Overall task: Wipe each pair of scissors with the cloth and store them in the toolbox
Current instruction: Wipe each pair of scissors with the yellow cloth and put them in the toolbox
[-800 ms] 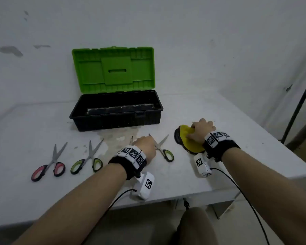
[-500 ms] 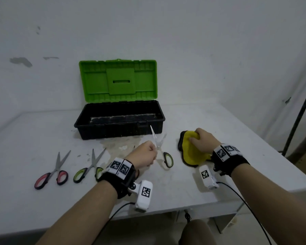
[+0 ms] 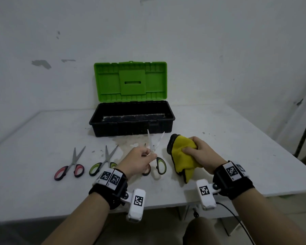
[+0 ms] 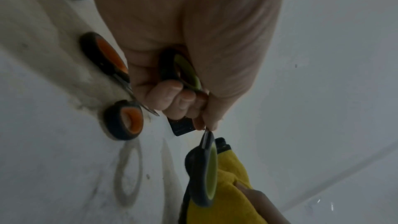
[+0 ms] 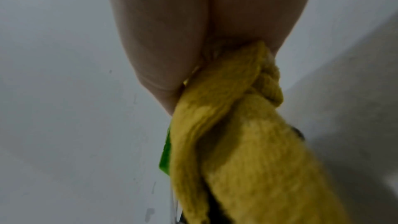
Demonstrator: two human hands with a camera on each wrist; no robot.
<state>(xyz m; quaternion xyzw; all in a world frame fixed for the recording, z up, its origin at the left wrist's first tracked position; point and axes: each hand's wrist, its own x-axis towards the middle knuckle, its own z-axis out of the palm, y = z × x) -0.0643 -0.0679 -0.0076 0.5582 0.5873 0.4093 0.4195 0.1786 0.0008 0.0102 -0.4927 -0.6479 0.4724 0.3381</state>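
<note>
Scissors with green handles [image 3: 155, 152] are held off the surface [image 3: 42, 188] by the left hand [image 3: 140, 160], whose fingers are curled round one handle loop near the pivot; the blades are parted and point up toward the toolbox [image 3: 132, 121]. The second loop hangs free below the fist, clear in the left wrist view [image 4: 203, 176]. Right hand [image 3: 200, 154] is bunched round a yellow cloth [image 3: 183, 158], fingers and thumb clamped on its folds, with the loose end hanging toward the surface. Cloth and held scissors are near each other but apart.

Three more pairs lie flat on the surface left of the held pair: red-handled scissors [image 3: 69, 167], a second green-handled pair [image 3: 102, 164], and an orange-handled pair [image 4: 116, 91] largely hidden beneath the left hand in the head view. Toolbox sits at the back with its green lid [image 3: 130, 81] standing upright and open; the black tray interior is dusty. Surface is white, stained in front of the toolbox. White wall [image 3: 219, 50] behind shows scuffs and chipped patches.
</note>
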